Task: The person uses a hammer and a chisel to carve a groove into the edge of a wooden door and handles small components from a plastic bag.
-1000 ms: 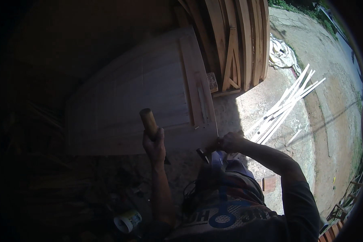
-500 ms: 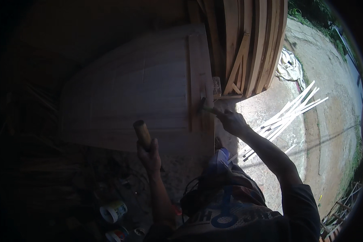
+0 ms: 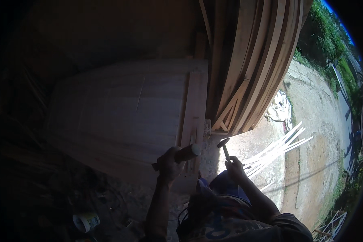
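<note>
**Hammer drawn back from the panel edge**

Hammer (image 3: 224,146) sat raised in the right hand (image 3: 234,166), fingers wrapped tight round its handle, head up beside the batten (image 3: 194,117) on the wooden panel (image 3: 121,113). Half a second before, that hand had reached to the batten's upper end. The left hand (image 3: 169,163) closed round a wooden-handled tool (image 3: 186,153), now resting against the batten's lower end, likely poised for a blow.

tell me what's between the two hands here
In the head view, between the left hand gripping a wooden handle and the right hand holding a hammer: only bare concrete ground.
</note>
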A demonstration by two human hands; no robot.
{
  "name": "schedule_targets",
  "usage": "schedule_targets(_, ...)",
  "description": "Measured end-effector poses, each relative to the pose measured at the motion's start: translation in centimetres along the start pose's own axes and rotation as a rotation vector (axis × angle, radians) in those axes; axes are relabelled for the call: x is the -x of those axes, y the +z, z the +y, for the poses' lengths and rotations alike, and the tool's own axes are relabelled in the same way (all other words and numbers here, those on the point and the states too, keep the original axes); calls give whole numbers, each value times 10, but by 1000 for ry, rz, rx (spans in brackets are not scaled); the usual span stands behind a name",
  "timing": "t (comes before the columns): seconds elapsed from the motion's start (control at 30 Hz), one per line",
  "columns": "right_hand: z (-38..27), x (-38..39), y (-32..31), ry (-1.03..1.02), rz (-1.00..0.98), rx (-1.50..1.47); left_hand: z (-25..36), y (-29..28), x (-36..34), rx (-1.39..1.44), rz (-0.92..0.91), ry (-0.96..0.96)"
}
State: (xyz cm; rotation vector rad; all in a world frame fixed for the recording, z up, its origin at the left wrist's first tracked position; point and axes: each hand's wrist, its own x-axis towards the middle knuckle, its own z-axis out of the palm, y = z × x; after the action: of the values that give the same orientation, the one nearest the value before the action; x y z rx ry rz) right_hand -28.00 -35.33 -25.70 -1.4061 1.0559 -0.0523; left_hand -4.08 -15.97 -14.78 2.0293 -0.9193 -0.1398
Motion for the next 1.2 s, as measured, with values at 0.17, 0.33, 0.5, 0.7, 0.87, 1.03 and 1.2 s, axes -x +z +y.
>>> schedule_targets(0.17,-34,-13,-16,38,-16,-154,31,57,-84,-150,-153,377)
schedule_targets(0.33,-43,-71,-59,-76,13,96,56,122,-149,-210,-248,470)
schedule_targets(0.5,-105,-141,-92,-544,64,336,64,152,-165,-147,-179,163)
schedule_targets(0.7,-212,-217,-37,-788,-158,726,16,147,-136,-430,-93,-241)
schedule_targets(0.87,-183,-330,15,-933,-296,822,-13,124,-125,-613,-95,-549)
schedule_targets(1.03,-268,-362,14,-1135,-145,1108,-43,111,-86,-579,-132,-672)
schedule_targets(1.2,-303,-400,25,-940,-223,1346,-43,114,-95,-529,-164,-775)
